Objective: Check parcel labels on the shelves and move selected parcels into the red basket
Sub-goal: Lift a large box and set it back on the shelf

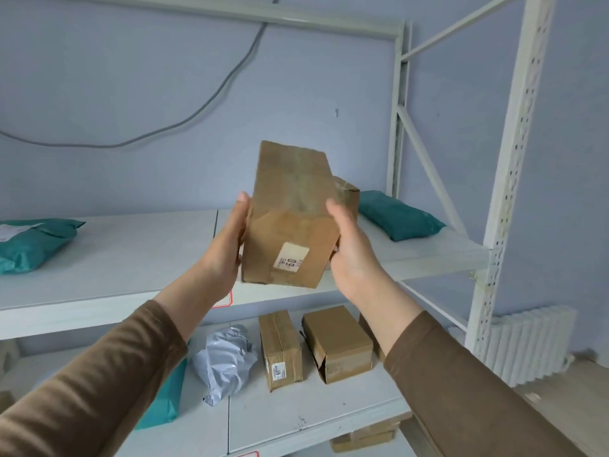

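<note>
A brown cardboard parcel (290,212) is held up in front of the upper shelf (131,258), tilted, with its small white label (290,256) facing me. My left hand (227,249) grips its left side and my right hand (349,249) grips its right side. Behind it a second cardboard box (347,192) stands on the same shelf, mostly hidden. Teal mailer bags lie at the shelf's left (33,242) and right (398,216). The red basket is out of view.
On the lower shelf (313,417) lie a crumpled grey mailer (224,357), two cardboard boxes (280,347) (336,341) and a teal bag (164,400). White shelf uprights (507,192) stand right, a radiator (530,344) beyond. A grey cable (197,113) hangs on the wall.
</note>
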Action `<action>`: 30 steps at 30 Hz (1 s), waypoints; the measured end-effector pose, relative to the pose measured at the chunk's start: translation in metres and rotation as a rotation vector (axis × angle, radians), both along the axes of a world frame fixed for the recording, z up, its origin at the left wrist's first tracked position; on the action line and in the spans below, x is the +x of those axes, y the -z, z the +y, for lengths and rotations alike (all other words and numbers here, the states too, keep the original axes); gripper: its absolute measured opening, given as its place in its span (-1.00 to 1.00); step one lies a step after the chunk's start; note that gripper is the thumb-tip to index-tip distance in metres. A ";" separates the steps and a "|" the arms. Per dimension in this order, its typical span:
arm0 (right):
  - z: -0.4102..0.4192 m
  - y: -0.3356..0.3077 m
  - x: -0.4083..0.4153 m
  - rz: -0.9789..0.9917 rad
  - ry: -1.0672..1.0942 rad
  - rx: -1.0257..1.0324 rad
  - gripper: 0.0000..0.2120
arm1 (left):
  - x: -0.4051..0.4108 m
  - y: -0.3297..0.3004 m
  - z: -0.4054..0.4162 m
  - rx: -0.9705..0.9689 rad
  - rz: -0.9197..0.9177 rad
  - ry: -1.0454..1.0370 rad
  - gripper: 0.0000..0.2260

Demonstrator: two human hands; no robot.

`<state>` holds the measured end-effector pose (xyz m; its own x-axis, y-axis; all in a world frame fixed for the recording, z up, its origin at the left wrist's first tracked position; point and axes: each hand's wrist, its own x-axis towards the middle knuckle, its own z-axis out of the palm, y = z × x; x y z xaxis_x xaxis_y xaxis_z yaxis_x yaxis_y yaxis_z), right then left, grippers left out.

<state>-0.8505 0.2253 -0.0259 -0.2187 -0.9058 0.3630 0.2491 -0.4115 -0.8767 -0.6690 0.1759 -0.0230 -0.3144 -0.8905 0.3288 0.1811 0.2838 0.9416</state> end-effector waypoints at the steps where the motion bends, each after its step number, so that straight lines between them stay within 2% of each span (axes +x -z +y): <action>1: 0.002 0.000 0.005 0.122 0.045 -0.068 -0.64 | 0.001 0.002 -0.004 0.037 0.057 0.063 -0.32; 3: 0.007 0.007 0.014 0.322 0.149 -0.201 -0.69 | 0.006 0.004 -0.009 0.142 0.166 0.169 -0.20; 5: 0.007 0.021 0.020 0.556 0.318 -0.303 -0.50 | 0.009 0.010 -0.015 0.219 0.228 0.227 -0.16; 7: 0.007 0.032 0.025 0.813 0.484 -0.369 -0.28 | 0.011 0.018 -0.024 0.246 0.243 0.241 -0.18; 10: 0.012 0.035 0.036 0.975 0.551 -0.392 -0.25 | 0.012 0.030 -0.032 0.253 0.270 0.181 -0.31; 12: 0.013 0.033 0.039 0.960 0.566 -0.415 -0.36 | 0.012 0.038 -0.033 0.247 0.306 0.144 -0.38; 15: 0.006 0.033 0.033 0.764 0.533 -0.412 -0.45 | 0.012 0.044 -0.033 0.169 0.357 0.099 -0.40; 20: 0.010 0.030 0.019 0.488 0.136 -0.222 -0.31 | 0.019 0.048 -0.015 0.002 0.309 -0.041 -0.51; 22: 0.009 0.033 0.014 0.364 -0.007 -0.128 -0.25 | 0.026 0.052 -0.010 -0.088 0.255 -0.088 -0.48; 25: -0.002 0.050 -0.002 0.296 -0.247 -0.050 0.00 | 0.039 0.059 -0.005 -0.241 0.074 -0.123 -0.52; 27: -0.004 0.057 -0.008 0.297 -0.311 -0.041 -0.01 | 0.048 0.066 -0.006 -0.307 -0.018 -0.135 -0.59; 30: -0.001 0.060 -0.009 0.309 -0.309 -0.040 -0.06 | 0.054 0.068 -0.004 -0.400 -0.051 -0.154 -0.61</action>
